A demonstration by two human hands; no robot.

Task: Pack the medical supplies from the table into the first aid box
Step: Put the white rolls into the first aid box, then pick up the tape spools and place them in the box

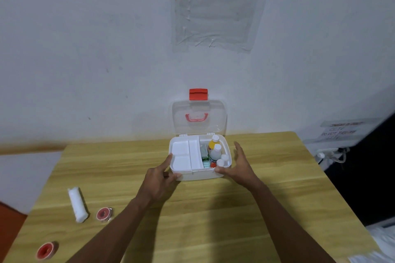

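The white first aid box (197,175) stands at the back middle of the wooden table, its clear lid (199,117) with a red latch raised against the wall. A white divided tray (186,155) fills its left half; several small bottles (215,149) and packets lie in the right half. My left hand (162,179) touches the box's front left corner, thumb and forefinger on its wall. My right hand (239,164) rests at the front right corner, fingers spread, thumb on the rim. A white gauze roll (77,204) and two red tape rolls (104,214) (46,250) lie at the table's left.
The wooden table (267,198) ends at the white wall behind the box. A power strip with cables (330,156) sits beyond the right edge beside a dark surface. An orange object (8,226) shows at the far left.
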